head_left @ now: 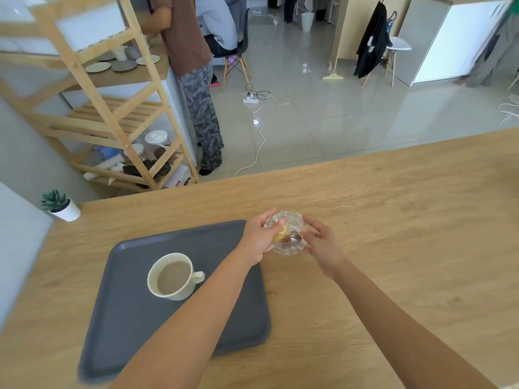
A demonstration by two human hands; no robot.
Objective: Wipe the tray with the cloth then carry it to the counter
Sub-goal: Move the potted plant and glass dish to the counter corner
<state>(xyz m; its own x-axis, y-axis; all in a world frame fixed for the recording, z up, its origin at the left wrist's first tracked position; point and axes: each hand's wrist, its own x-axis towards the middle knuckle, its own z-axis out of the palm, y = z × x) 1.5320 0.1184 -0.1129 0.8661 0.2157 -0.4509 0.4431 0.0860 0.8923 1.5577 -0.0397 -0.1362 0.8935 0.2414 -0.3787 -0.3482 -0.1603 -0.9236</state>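
A dark grey tray (134, 327) lies on the wooden table (393, 220) in front of me. A cream cup of milky coffee (172, 276) stands on it, left of centre. Just past the tray's far right corner, both hands hold a small clear glass bowl (286, 234) with wrapped sweets inside. My left hand (257, 242) grips its left rim and my right hand (323, 248) its right side. No cloth is in view.
A small potted succulent (60, 204) sits at the table's far left corner. Beyond the table stand a wooden shelf rack (118, 113) with jars and plates, a person (193, 80), chairs, and a power strip with cables (251, 101) on the tiled floor.
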